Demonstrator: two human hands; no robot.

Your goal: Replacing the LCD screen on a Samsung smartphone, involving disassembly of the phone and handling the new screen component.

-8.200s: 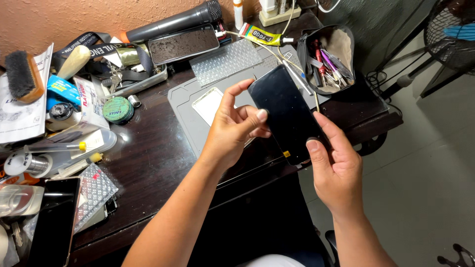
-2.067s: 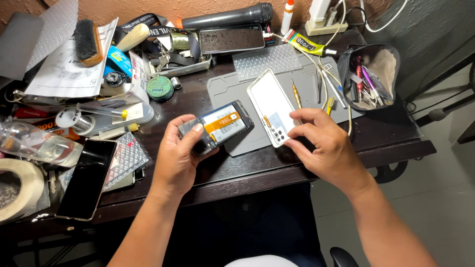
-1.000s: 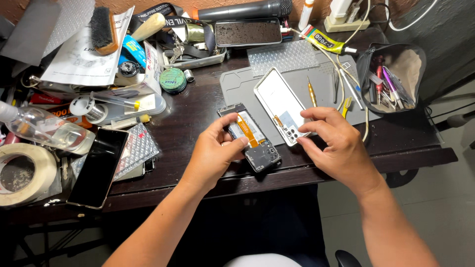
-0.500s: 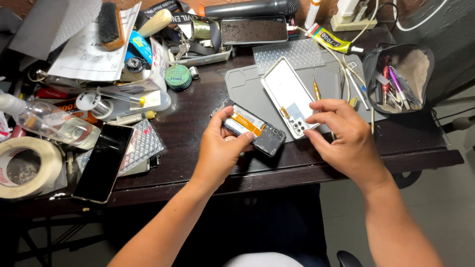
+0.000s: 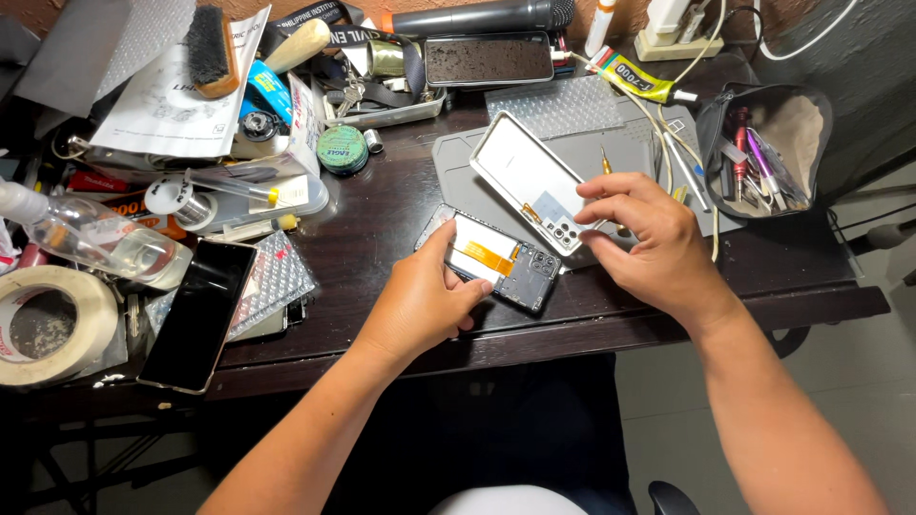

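Glass and thin plastic make the opened phone (image 5: 496,259) near the worktop's front edge light, stiff and fragile, best taken by its side rims, where the left hand (image 5: 420,307) pinches it while the right hand (image 5: 649,243) fingers the detached back cover (image 5: 520,176).

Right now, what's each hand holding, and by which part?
Left hand grips the opened phone by its near long edge. Right hand holds the detached back cover at its camera-end corner.

Both forearms reach in from below, bare and angled inward. The left hand (image 5: 420,305) curls with thumb raised in a pinching grip. The right hand (image 5: 649,248) lies palm-down, fingers bent.
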